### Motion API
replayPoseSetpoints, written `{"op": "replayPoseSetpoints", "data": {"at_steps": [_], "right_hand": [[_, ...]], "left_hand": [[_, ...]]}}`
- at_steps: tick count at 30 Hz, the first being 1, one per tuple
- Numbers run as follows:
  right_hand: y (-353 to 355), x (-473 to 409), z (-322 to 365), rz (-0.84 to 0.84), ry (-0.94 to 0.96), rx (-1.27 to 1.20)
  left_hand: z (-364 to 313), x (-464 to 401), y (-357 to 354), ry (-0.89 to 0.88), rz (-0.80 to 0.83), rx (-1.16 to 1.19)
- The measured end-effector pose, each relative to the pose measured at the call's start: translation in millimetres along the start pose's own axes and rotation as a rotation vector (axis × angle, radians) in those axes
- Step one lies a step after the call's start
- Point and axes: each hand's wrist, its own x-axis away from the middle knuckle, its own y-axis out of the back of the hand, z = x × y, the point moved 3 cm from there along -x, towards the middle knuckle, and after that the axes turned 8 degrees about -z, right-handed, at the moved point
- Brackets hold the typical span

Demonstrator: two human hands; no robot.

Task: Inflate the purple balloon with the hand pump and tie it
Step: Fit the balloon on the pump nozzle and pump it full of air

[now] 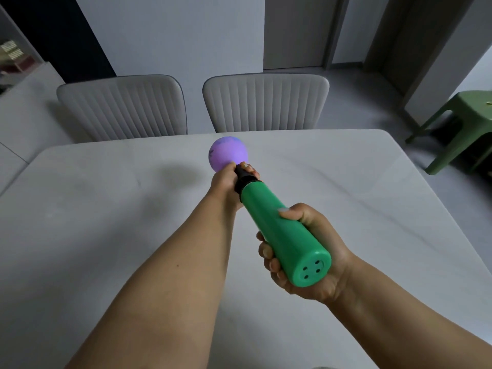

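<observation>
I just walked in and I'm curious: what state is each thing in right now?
purple balloon: partly inflated, small and round, on the pump's nozzle.
hand pump: held over the table, pushed in.
left hand: closed around the balloon's neck at the nozzle.
right hand: closed around the pump's green body.

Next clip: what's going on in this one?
A person is inflating a small round purple balloon with a green plastic hand pump above a white table. The left hand pinches the balloon's neck onto the pump's black nozzle, while the right hand grips the green barrel near its rear end. The balloon is only partly filled and not yet tied.
</observation>
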Motion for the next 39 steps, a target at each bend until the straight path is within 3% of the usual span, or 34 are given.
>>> {"op": "replayPoseSetpoints", "data": {"at_steps": [10, 21, 34, 39], "right_hand": [[4, 22, -13, 0.103, -0.036, 0.02], [-3, -1, -5, -0.041, 0.024, 0.054], [3, 15, -24, 0.143, -0.044, 0.057], [-4, -5, -8, 0.051, -0.006, 0.056]], "left_hand": [[-11, 2, 8, -0.063, -0.039, 0.079], [7, 17, 8, -0.028, 0.0, -0.098], [-13, 13, 22, -0.088, -0.085, 0.003], [8, 20, 15, -0.039, -0.042, -0.039]]}}
